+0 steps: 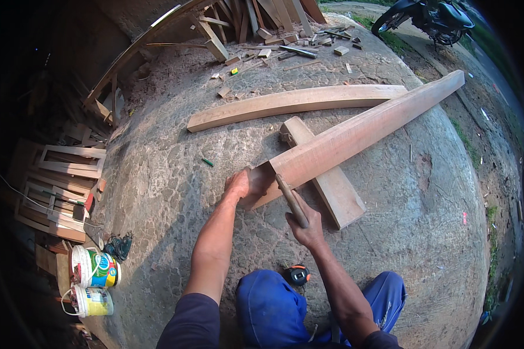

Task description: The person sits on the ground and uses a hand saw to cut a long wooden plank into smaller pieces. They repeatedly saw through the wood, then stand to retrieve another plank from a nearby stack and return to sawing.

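The person crouches at the bottom of the frame, blue-trousered knees showing, over a cracked concrete floor (169,174). The left hand (239,184) is cupped flat against the cut near end of a long wooden beam (355,136), fingers wrapped onto the end face. That beam runs from the middle of the frame up toward the upper right, its near part lying across a shorter plank (332,186) set crosswise beneath it. The right hand (306,225) is closed in a fist round the wooden handle of a tool (290,200), whose upper end touches the beam's lower edge close to the end; I cannot make out its head. Just below the hands, between the knees, lies a black and orange tape measure (298,274). Behind the beam, toward the top centre, rests a long curved board (291,104). Two paint buckets (93,282) stand at lower left, and a motorbike (431,17) is parked at upper right.
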`<state>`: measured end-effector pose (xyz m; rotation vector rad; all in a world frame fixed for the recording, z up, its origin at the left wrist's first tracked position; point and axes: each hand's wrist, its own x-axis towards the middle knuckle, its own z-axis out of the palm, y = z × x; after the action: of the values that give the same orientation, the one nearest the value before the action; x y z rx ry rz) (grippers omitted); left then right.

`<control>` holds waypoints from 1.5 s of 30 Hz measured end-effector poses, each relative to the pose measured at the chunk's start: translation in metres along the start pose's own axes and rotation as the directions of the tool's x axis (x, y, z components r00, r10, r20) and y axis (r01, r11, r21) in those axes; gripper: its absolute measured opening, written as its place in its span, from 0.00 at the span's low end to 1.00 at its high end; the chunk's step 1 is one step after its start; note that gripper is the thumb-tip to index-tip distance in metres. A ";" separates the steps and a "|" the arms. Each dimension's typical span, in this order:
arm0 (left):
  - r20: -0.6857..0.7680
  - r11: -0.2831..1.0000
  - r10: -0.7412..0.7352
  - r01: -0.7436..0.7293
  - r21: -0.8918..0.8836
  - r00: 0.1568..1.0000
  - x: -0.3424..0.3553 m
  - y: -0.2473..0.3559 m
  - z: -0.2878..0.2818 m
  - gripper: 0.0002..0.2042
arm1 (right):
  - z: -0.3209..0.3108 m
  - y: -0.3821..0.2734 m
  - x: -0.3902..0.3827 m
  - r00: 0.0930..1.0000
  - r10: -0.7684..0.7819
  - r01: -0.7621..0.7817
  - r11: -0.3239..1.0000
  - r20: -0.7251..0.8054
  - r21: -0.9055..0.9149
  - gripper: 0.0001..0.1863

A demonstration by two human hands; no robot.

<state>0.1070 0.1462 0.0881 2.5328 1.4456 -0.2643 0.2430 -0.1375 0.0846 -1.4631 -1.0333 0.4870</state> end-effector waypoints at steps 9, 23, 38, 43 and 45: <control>-0.134 0.998 -0.038 0.043 0.035 0.990 0.006 -0.004 0.020 0.34 | -0.031 -0.024 -0.055 0.999 0.043 -0.043 0.999 0.009 0.021 0.36; 0.047 0.992 0.060 -0.055 -0.110 0.997 0.011 0.000 -0.010 0.45 | -0.077 -0.033 -0.138 0.989 -0.139 0.134 0.987 -0.056 -0.086 0.37; 0.104 0.992 -0.005 0.018 -0.123 0.995 0.005 0.008 -0.015 0.44 | -0.099 -0.040 -0.168 0.999 -0.046 0.046 0.999 0.020 0.001 0.35; -0.161 1.000 -0.007 0.009 0.011 0.987 -0.026 0.022 -0.006 0.19 | 0.032 0.017 0.037 0.993 -0.099 0.098 0.995 -0.070 -0.013 0.36; -0.042 1.000 0.010 -0.009 0.015 0.999 -0.023 0.020 -0.012 0.22 | 0.031 0.026 0.043 1.000 0.007 -0.008 1.000 -0.020 -0.014 0.36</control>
<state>0.1135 0.1202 0.1076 2.5715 1.4514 -0.2230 0.2483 -0.0822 0.0652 -1.4823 -1.0179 0.4704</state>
